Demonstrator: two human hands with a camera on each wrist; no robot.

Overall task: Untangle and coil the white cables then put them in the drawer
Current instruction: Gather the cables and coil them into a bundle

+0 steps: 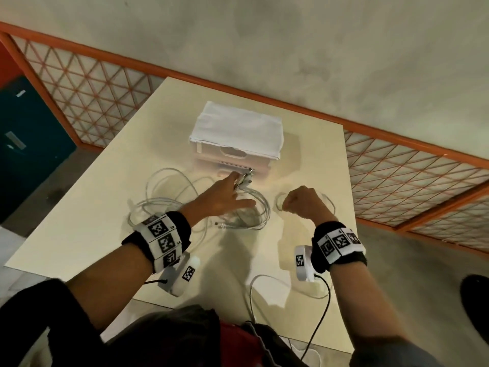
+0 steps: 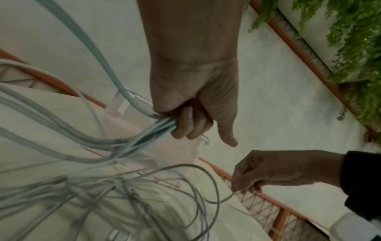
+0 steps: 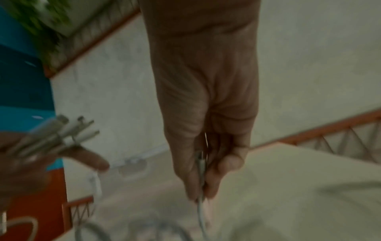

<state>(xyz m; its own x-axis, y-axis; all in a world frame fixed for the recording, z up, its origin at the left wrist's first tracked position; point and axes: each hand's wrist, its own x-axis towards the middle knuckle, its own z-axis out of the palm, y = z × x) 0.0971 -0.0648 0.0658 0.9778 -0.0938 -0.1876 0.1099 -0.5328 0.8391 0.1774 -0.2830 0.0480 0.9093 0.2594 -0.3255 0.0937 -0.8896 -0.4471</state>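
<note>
We find the left hand point(image 1: 223, 197) gripping a bundle of white cables point(image 1: 246, 181) by their plug ends, directly before the drawer point(image 1: 232, 154) on the desk point(image 1: 79, 207). The right hand point(image 1: 304, 202) pinches 1 strand; the tangle (loops trailing left) lies below both.

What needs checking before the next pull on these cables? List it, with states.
1. Left hand grips the bundle of cable ends: ok.
2. Right hand pinches a single white cable: ok.
3. Single cable free of the tangle on the table: not ok, the loops overlap.
4. Drawer unit open to receive coils: cannot tell, a white cloth covers its top.
5. Any cable coiled: not ok.
</note>
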